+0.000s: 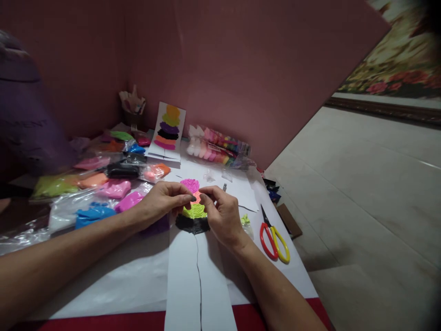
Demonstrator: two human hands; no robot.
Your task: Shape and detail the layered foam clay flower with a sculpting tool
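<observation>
My left hand (156, 204) pinches a small dark lump of clay (193, 199) between thumb and forefinger. Close to its right, my right hand (222, 214) has its thumb and fingers drawn together; whatever lies between them is hidden. Both hands hover over a white paper strip (182, 276). On that strip are textured bands of modelling clay: pink (190, 185) at the top, then orange, yellow-green (195, 212) and black (192, 224). A thin dark line (199, 271) runs down the paper below the black band.
Bagged coloured clay (96, 215) spreads across the left side. A card with stacked colour bands (168, 131) leans at the back, beside packs of clay sticks (217, 149). Red-and-yellow-handled scissors (274, 239) lie near the right table edge. A purple bottle (31, 110) stands far left.
</observation>
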